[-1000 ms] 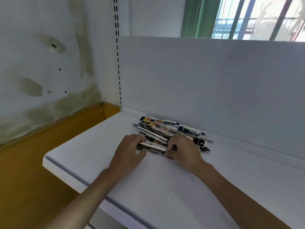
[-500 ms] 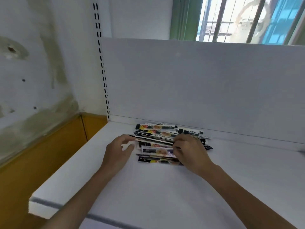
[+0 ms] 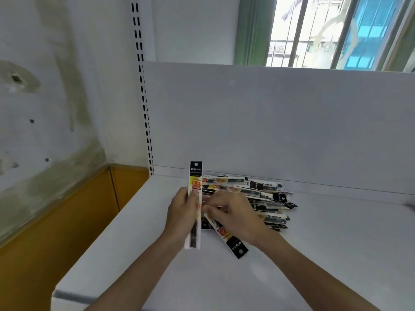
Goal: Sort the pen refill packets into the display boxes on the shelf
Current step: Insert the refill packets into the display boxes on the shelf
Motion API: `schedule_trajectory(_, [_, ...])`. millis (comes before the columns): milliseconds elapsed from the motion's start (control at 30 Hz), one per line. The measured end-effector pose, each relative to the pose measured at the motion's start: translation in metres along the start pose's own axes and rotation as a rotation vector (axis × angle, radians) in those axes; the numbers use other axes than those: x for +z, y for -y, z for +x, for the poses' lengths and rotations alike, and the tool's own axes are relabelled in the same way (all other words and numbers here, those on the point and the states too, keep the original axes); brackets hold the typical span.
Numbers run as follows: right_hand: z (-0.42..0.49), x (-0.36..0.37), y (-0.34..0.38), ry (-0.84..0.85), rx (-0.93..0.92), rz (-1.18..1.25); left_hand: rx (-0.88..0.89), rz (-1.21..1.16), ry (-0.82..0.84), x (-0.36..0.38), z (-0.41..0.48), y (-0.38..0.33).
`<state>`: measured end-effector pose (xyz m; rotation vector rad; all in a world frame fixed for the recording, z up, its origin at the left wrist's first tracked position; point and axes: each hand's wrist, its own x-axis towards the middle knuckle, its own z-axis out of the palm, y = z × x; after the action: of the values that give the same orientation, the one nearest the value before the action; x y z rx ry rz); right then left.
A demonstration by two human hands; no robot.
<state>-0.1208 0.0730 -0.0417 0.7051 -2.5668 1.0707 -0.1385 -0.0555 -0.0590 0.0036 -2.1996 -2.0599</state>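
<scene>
Now, upright packet: we see it standing vertical, black header on top, with the left hand gripping its middle, fingers curled round it.
Slanted packet: black header points toward us, and the right hand pinches its far end with curled fingers, just beside the upright one.
Pile of packets: we find it lying flat on the white shelf, just behind both hands, near the back panel.
Surroundings: slotted upright at left, barred window above.

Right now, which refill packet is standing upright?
The packet in the left hand, black header uppermost. The right hand holds a slanted packet; the pile lies flat on the shelf.
</scene>
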Motion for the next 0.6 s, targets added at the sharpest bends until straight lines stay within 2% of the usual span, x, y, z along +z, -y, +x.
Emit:
schedule_trajectory(67, [0.004,-0.005,-0.008,-0.003,0.045,-0.023,-0.029,-0.025,-0.009,-0.007,0.001,0.002])
schedule_trajectory(167, [0.009,-0.014,-0.03,-0.096,0.032,-0.381,-0.085,-0.107,-0.027,-0.019,0.0,-0.001])
schedule_trajectory(233, [0.008,-0.018,-0.042,-0.018,0.1,-0.606,-0.075,-0.063,-0.052,-0.028,0.001,0.0])
schedule_trajectory(300, [0.005,-0.02,-0.047,0.066,0.122,-0.718,-0.083,-0.044,-0.046,-0.036,0.001,0.002])
schedule_trajectory(500, [0.013,-0.023,-0.046,-0.048,0.135,-0.742,-0.211,-0.115,-0.035,-0.05,0.002,0.004])
schedule_trajectory(600, [0.017,-0.024,-0.035,-0.117,0.204,-0.548,-0.214,-0.143,-0.038,-0.047,0.0,0.004])
